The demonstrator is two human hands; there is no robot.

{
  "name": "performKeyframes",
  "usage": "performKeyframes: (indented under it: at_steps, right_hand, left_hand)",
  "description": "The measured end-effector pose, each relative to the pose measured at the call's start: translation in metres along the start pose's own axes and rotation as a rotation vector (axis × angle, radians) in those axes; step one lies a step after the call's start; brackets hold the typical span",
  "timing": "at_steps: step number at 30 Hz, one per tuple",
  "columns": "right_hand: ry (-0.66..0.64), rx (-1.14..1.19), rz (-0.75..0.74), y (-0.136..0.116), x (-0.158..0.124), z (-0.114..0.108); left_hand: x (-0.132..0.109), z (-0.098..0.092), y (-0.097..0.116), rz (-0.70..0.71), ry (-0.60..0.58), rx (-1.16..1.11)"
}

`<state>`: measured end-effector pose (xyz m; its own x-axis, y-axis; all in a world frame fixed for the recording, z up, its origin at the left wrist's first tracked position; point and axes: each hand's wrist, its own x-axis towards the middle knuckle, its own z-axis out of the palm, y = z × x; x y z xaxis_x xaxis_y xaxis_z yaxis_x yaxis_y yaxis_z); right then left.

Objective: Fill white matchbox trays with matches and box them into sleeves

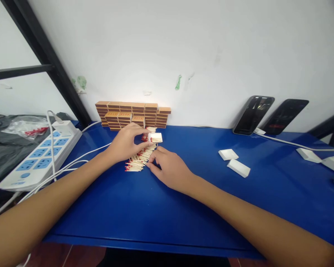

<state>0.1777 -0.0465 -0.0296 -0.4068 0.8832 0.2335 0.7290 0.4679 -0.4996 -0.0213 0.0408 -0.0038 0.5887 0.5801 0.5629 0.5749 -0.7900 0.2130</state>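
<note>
My left hand [128, 142] grips a small white matchbox tray [156, 137] between thumb and fingers, and some matches lie inside it. Below the tray, a loose pile of red-tipped matches [140, 157] is spread on the blue table. The thumb and forefinger of my right hand [169, 167] are closed at the plain ends of matches on the pile's right side. How many sit between those fingertips is too small to tell. Behind my left hand, brown matchboxes [139, 107] stand stacked in rows against the wall.
Two white empty trays [238, 168] lie on the right of the blue table [144, 207]. Two phones [253, 115] lean on the wall behind them. A white power strip [41, 155] with cables [80, 157] occupies the left side, next to a black metal frame [64, 81].
</note>
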Motion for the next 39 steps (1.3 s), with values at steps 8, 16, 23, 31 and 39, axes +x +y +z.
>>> performKeyframes:
  at_steps: [8,16,23,31,39]
  right_hand:
    - [-0.074,-0.093,0.004,-0.001,0.002,-0.004]
    - [-0.041,-0.149,0.011,0.015,0.007,-0.039]
    - [0.085,-0.214,0.036,0.034,0.016,-0.056]
    - [0.102,-0.232,0.012,0.033,0.015,-0.051]
    - [0.203,-0.134,-0.072,0.037,0.015,-0.044]
  left_hand:
    - [0.000,0.000,0.002,-0.006,-0.012,-0.003]
    - [0.001,0.000,0.000,-0.015,-0.022,-0.006]
    - [0.000,0.000,0.007,-0.019,-0.032,-0.102]
    - [0.000,-0.001,0.014,-0.007,-0.057,-0.173]
    - [0.000,-0.001,0.015,-0.005,-0.059,-0.198]
